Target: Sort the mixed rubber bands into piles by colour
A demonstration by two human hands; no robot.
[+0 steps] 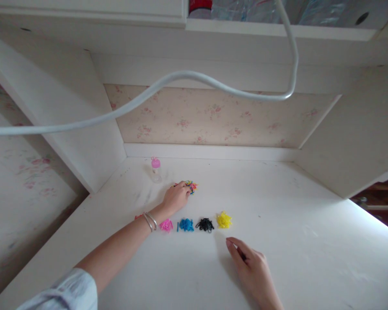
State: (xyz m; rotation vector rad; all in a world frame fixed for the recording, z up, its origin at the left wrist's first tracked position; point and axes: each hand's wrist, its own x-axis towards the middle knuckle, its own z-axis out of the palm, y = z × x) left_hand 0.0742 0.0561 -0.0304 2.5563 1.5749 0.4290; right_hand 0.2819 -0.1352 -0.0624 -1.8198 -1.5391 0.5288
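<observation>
My left hand [176, 198] reaches over a mixed pile of small coloured rubber bands [192, 186], its fingers curled down onto them. Fingertips and part of that pile are hidden. Sorted heaps lie in a row nearer me: pink bands [166, 225], blue bands [186, 224], black bands [205, 224] and yellow bands [224, 219]. Some red bands [138, 217] peek out behind my left forearm. Just below the yellow heap, my right hand [248, 265] is closed with thumb and forefinger pressed together; anything in the pinch is too small to see.
A small clear bottle with a pink cap [155, 163] stands at the back left of the white table [297, 241]. A white cable [187, 75] runs across the upper view. White side panels and a shelf [278, 32] enclose the table's rear.
</observation>
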